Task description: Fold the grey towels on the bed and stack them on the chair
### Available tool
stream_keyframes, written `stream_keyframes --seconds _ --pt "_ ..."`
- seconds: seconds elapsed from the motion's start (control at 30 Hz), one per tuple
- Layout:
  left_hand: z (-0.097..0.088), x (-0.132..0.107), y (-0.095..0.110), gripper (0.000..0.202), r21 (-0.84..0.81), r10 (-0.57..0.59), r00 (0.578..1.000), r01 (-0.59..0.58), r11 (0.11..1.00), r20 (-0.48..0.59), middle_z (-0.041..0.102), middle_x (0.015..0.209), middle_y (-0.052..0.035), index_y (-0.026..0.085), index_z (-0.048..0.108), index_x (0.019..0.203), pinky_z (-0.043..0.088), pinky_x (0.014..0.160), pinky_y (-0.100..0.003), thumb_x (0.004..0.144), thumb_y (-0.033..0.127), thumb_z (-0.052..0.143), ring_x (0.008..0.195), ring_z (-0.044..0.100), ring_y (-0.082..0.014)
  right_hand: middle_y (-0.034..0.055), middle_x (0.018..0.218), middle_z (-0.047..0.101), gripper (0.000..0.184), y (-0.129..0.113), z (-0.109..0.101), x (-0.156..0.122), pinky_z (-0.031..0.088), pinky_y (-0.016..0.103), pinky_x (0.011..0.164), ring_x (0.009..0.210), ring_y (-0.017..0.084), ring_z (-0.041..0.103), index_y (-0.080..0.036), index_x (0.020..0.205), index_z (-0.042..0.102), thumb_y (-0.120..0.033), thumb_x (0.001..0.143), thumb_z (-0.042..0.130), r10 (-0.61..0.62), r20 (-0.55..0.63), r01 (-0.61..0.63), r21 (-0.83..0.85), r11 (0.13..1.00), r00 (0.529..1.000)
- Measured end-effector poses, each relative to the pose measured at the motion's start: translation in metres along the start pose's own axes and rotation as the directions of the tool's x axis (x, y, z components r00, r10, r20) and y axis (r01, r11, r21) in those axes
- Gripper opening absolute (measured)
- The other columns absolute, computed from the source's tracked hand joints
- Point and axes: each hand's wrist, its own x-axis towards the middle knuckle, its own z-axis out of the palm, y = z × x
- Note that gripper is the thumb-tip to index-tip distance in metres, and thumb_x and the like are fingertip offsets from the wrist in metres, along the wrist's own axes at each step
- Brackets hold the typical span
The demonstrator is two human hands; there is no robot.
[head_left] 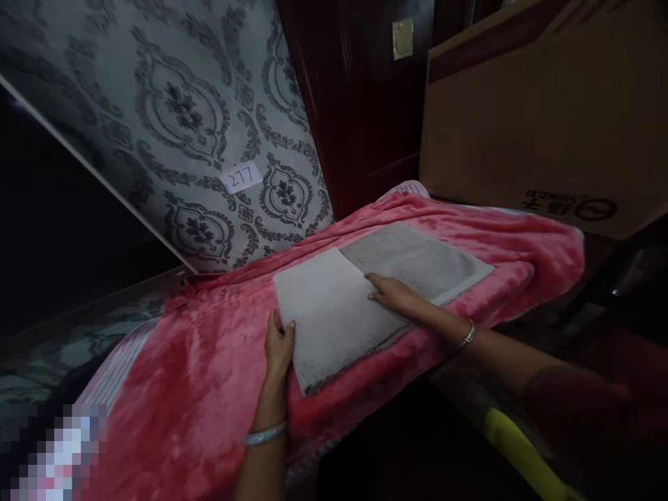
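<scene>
A light grey, flat square tile (328, 313) lies on a pink-red plush blanket (209, 369). Beside it, partly overlapped, is a darker grey tile (417, 254) with a pale strip along its near right edge. My left hand (279, 344) is at the light tile's left edge, thumb on the top face and one finger outside the edge; its other fingers are hidden. My right hand (394, 294) grips the same tile at its right edge, where the two tiles meet. Its fingertips rest over the darker tile.
A large cardboard box (522, 118) stands at the back right, next to a dark red door (360, 97). Patterned wallpaper (182, 104) with a card (241, 177) marked 277 is behind the blanket. Something yellow (522, 452) is low at the right.
</scene>
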Motion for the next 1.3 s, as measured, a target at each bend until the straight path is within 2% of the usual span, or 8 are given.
stream_keyframes --seconds 0.13,0.33,0.47,0.6,0.77,0.93,1.03,1.3 --pt "-0.004 -0.004 0.008 0.07 -0.027 -0.048 0.999 0.048 0.998 0.024 0.062 0.138 -0.016 0.017 0.037 0.151 0.05 0.104 -0.038 0.088 0.029 0.063 0.125 0.062 -0.0265 0.0188 0.131 0.061 0.054 -0.023 -0.009 0.008 0.044 0.035 0.098 0.119 0.03 0.058 -0.014 0.145 0.047 -0.026 0.094 0.058 -0.06 -0.077 0.049 -0.138 0.989 0.995" --pt "-0.003 -0.007 0.008 0.072 -0.049 -0.056 0.998 0.056 0.997 0.004 0.058 0.143 -0.0168 0.016 0.035 0.152 0.048 0.107 -0.036 0.087 0.028 0.063 0.128 0.06 -0.0252 0.0127 0.164 0.024 0.067 -0.054 0.013 0.035 0.02 0.055 0.119 0.15 0.034 0.02 -0.024 0.158 0.034 -0.048 0.098 0.051 -0.343 -0.139 0.309 -0.215 0.926 0.929" --pt "-0.002 -0.006 -0.003 0.072 -0.086 -0.028 1.0 0.027 0.996 -0.007 0.065 0.135 -0.0141 0.017 0.036 0.151 0.049 0.104 -0.035 0.085 0.029 0.063 0.124 0.062 -0.0238 0.0101 0.165 0.022 0.068 -0.04 0.041 0.042 0.02 0.057 0.119 0.152 0.034 0.017 -0.026 0.158 0.034 -0.057 0.098 0.044 -0.302 -0.032 0.29 -0.2 0.936 0.953" --pt "-0.006 0.002 -0.002 0.068 -0.008 0.012 0.999 -0.013 1.0 -0.044 0.068 0.125 -0.0121 0.017 0.043 0.147 0.048 0.105 -0.038 0.083 0.028 0.063 0.122 0.062 -0.0255 0.0102 0.166 0.019 0.068 -0.034 0.043 0.044 0.018 0.06 0.119 0.152 0.034 0.015 -0.026 0.158 0.033 -0.056 0.098 0.044 -0.274 0.012 0.271 -0.199 0.942 0.962" --pt "0.005 0.039 0.036 0.056 0.281 0.157 0.988 -0.151 0.948 0.002 0.057 0.142 -0.0163 0.013 0.051 0.14 0.034 0.118 -0.041 0.085 0.019 0.05 0.139 0.047 -0.0267 0.0162 0.155 0.041 0.056 -0.067 0.02 0.072 0.02 0.059 0.119 0.146 0.033 0.033 -0.021 0.15 0.048 -0.048 0.102 0.039 -0.261 -0.036 0.248 -0.212 0.945 0.965" --pt "0.034 0.081 0.069 0.054 0.394 0.16 0.978 -0.201 0.897 0.135 0.042 0.156 -0.0224 0.01 0.053 0.137 0.021 0.123 -0.05 0.086 0.027 0.055 0.15 0.03 -0.0326 0.0126 0.163 0.028 0.062 -0.081 0.019 0.121 0.013 0.053 0.122 0.151 0.029 0.021 -0.021 0.156 0.038 -0.048 0.1 0.044 -0.304 -0.058 0.287 -0.202 0.936 0.951" --pt "0.045 0.09 0.065 0.058 0.46 0.124 0.974 -0.199 0.865 0.188 0.036 0.159 -0.0239 0.009 0.05 0.141 0.017 0.121 -0.058 0.09 0.038 0.052 0.152 0.024 -0.0355 0.0116 0.163 0.026 0.066 -0.065 0.032 0.139 0.014 0.054 0.122 0.152 0.03 0.019 -0.022 0.156 0.038 -0.055 0.099 0.042 -0.269 0.002 0.266 -0.167 0.949 0.963" --pt "0.047 0.092 0.051 0.064 0.487 0.105 0.971 -0.2 0.85 0.215 0.032 0.161 -0.0193 0.016 0.047 0.147 0.02 0.121 -0.057 0.092 0.048 0.049 0.153 0.021 -0.033 0.0103 0.165 0.023 0.069 -0.051 0.045 0.148 0.014 0.054 0.122 0.153 0.03 0.016 -0.023 0.158 0.035 -0.06 0.099 0.036 -0.235 0.003 0.233 -0.112 0.966 0.972"
